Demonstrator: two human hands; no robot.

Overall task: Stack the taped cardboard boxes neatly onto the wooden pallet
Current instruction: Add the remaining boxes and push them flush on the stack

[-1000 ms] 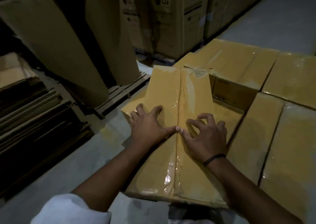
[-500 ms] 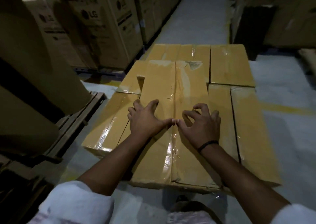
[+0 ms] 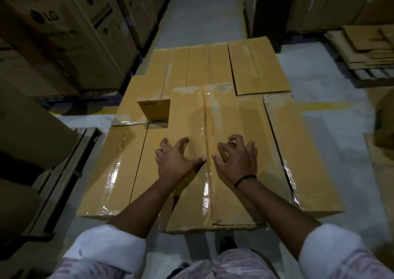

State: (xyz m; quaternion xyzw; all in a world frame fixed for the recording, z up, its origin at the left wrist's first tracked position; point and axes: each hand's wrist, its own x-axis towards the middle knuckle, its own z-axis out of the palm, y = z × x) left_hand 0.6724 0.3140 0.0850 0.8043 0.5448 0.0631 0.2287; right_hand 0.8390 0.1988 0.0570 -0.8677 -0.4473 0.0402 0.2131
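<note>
While left hand [image 3: 177,161] grips edge of top box [image 3: 191,112], right hand [image 3: 236,161] claws its top, hold unclear

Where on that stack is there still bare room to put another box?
Free: the two lower boxes left of the top box, the long box on its right, and the far row. Crowded: the middle, under the left hand and right hand, and by the small upright box.

Dim warehouse, pale concrete floor [image 3: 204,12], stacked cartons [image 3: 64,33]
</note>
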